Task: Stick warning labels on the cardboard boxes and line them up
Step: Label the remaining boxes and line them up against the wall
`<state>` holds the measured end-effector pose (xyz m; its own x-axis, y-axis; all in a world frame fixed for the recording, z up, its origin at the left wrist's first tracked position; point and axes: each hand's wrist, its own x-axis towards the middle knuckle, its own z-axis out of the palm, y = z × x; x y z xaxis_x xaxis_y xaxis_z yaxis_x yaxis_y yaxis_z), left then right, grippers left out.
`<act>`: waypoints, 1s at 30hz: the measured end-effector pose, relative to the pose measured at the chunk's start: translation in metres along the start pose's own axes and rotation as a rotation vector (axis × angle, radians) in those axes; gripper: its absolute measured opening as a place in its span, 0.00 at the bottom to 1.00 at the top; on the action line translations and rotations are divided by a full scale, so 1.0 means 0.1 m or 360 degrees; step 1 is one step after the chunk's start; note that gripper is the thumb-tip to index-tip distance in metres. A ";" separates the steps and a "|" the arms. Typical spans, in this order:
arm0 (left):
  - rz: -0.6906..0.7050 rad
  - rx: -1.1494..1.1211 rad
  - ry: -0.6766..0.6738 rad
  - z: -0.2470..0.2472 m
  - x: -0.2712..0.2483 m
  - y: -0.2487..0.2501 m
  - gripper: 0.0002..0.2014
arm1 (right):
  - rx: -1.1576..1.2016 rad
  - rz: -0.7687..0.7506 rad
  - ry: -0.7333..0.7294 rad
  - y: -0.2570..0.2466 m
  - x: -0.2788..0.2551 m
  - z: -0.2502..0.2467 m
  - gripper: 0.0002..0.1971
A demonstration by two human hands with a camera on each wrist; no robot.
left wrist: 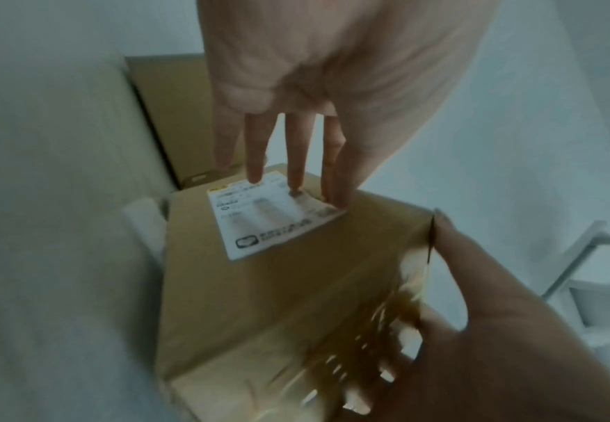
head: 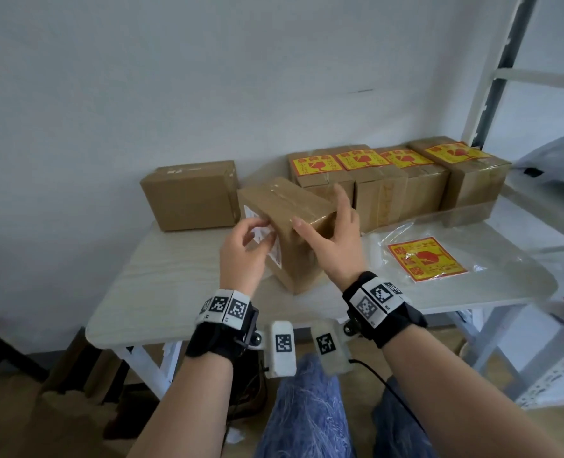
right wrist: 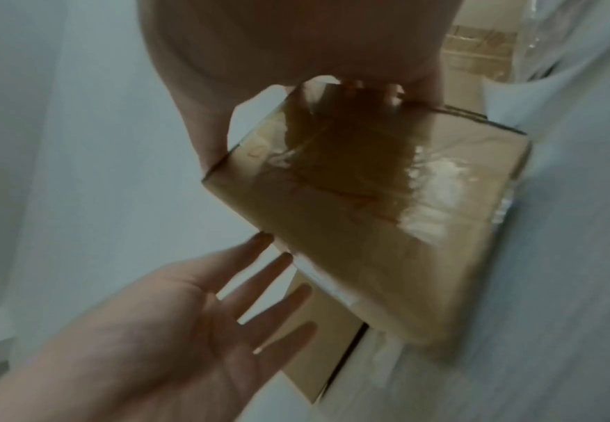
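Observation:
A taped cardboard box (head: 290, 223) sits at the table's middle, turned askew to the row behind it. My right hand (head: 320, 209) grips its right end, thumb on the near top edge and fingers over the far side. My left hand (head: 261, 233) is open; its straight fingers (left wrist: 296, 160) touch the white shipping label (left wrist: 270, 219) on the box's left face. The top of the box (right wrist: 386, 228) carries glossy tape and no warning label. A red-and-yellow warning label (head: 426, 259) lies in a clear plastic bag to the right.
Several boxes with warning labels (head: 363, 160) stand in a row along the back right. A plain box (head: 189, 195) sits at the back left. The pale wooden table (head: 161, 292) meets a metal shelf rack (head: 538, 206) on its right.

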<state>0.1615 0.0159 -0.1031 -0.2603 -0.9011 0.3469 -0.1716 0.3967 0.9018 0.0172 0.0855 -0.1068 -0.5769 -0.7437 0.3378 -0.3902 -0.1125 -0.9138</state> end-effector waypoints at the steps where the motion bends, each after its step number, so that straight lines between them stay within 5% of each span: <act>1: -0.0014 -0.0017 -0.0031 0.01 -0.03 -0.02 0.10 | -0.0076 -0.0010 -0.0014 0.00 0.02 0.01 0.50; 5: -0.0053 -0.0105 -0.0103 -0.01 -0.07 -0.07 0.16 | -0.0300 -0.0091 -0.0050 -0.02 0.02 0.10 0.55; 7: -0.0047 -0.0070 -0.0132 -0.05 -0.06 -0.10 0.20 | -0.0321 -0.0120 0.0001 -0.03 0.00 0.12 0.49; 10: -0.0118 0.0027 -0.0045 -0.10 -0.01 -0.10 0.21 | -0.0019 -0.0049 0.0128 -0.09 0.01 0.08 0.35; 14: -0.0312 0.0018 0.0160 -0.16 0.05 -0.15 0.30 | 0.0357 -0.0014 0.0268 -0.16 0.06 0.01 0.31; 17: -0.0486 -0.0236 0.0049 -0.17 0.05 -0.09 0.36 | 0.0585 0.0172 0.0270 -0.17 0.11 0.02 0.31; 20: -0.0418 -0.0497 -0.0165 -0.14 0.01 0.01 0.36 | 0.0846 0.0403 0.0155 -0.13 0.10 0.04 0.27; 25: -0.0232 -0.0669 -0.0143 -0.19 0.00 0.12 0.36 | 0.0646 0.0646 -0.0179 -0.02 -0.01 0.11 0.30; 30: -0.0169 -0.0266 0.0190 -0.27 0.01 0.17 0.32 | 0.0143 0.0627 -0.0315 0.00 -0.01 0.18 0.24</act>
<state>0.1838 0.0174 -0.0805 -0.1331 -0.9544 0.2671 -0.0297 0.2732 0.9615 0.0306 0.0748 -0.1115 -0.5171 -0.8520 -0.0812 -0.0996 0.1542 -0.9830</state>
